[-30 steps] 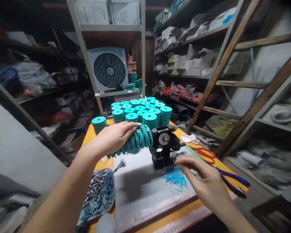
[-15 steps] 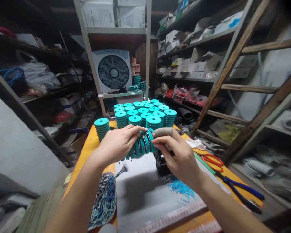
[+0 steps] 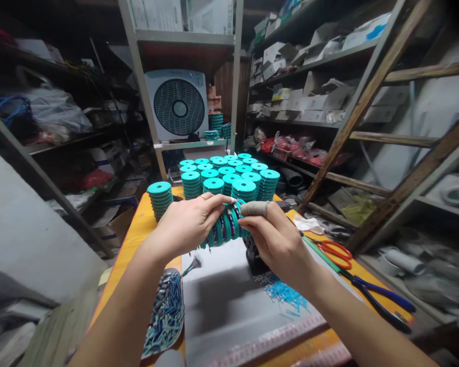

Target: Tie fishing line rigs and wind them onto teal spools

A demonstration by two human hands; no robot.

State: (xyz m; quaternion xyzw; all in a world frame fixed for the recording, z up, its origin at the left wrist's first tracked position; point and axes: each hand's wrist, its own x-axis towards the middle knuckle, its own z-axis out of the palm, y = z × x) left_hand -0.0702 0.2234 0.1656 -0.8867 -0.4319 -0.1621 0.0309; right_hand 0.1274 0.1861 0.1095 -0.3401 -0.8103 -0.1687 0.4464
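Observation:
A stack of teal spools [image 3: 222,229], lying on its side above the table, is in my left hand [image 3: 187,219], whose fingers wrap over its top. My right hand [image 3: 281,237] pinches at the right end of the stack, with a grey wrap on the index finger; what the fingertips hold is too small to tell. Behind the hands stand several upright stacks of teal spools [image 3: 243,189], and one more stack [image 3: 160,201] stands apart at the left. A black device [image 3: 254,260] is partly hidden beneath my right hand.
A tray of small blue and grey pieces [image 3: 163,316] is at the left. Light blue bits [image 3: 286,294] lie on the grey mat [image 3: 214,326]. Orange-handled scissors [image 3: 334,253] and dark pliers [image 3: 382,300] lie at the right. A box fan [image 3: 180,106] stands on the shelf behind.
My right hand's fingers have closed in a little at the end of the stack. My left hand still holds it. The view has shifted slightly.

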